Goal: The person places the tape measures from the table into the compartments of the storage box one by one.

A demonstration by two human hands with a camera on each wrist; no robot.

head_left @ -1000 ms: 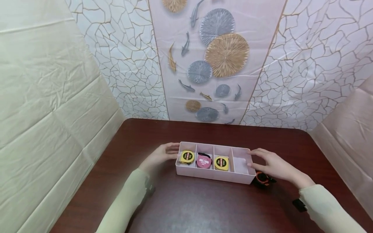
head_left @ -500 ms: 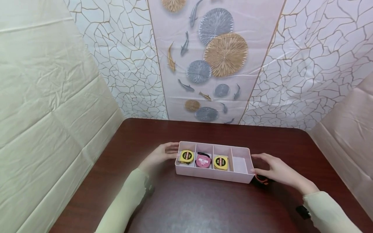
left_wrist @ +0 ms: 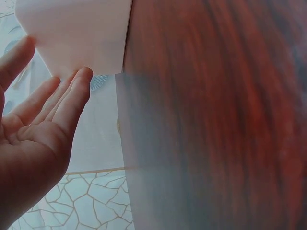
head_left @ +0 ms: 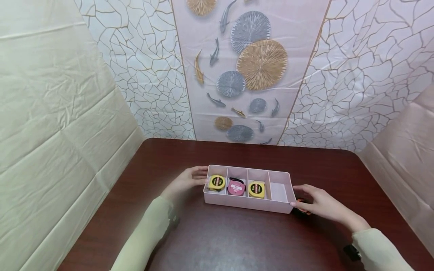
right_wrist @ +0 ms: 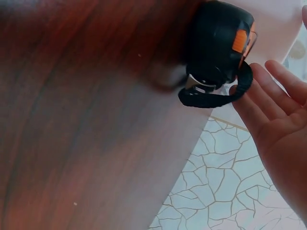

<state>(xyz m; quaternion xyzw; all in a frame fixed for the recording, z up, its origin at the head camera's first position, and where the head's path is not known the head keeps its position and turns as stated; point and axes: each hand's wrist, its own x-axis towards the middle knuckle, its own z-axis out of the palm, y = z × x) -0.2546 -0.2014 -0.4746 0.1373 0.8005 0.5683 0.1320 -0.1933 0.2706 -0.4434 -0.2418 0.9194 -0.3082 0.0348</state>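
A long pale pink box [head_left: 249, 204] with dividers lies on the table. Its left compartment holds a yellow tape measure [head_left: 217, 183], followed by a pink tape measure [head_left: 236, 187] and another yellow tape measure [head_left: 256, 189]; the rightmost compartment has none. My left hand [head_left: 185, 181] touches the box's left end with extended fingers. At the right end my right hand [head_left: 323, 203] has its thumb by the front corner and its other fingers against or near the end wall. Beneath that hand, beside the box, is a black and orange tape measure [right_wrist: 218, 43] with a wrist strap, partly hidden in the head view.
The dark red-brown table [head_left: 217, 237] extends in front of and behind the box. Patterned cloth [head_left: 152, 86] hangs along its back edge. Plain pale cloth walls [head_left: 68, 131] stand at the left and right sides.
My right hand has drawn back from over the box's right rim to its outer end, dipping slightly and covering more of the black tape measure. The left hand stays at its end.
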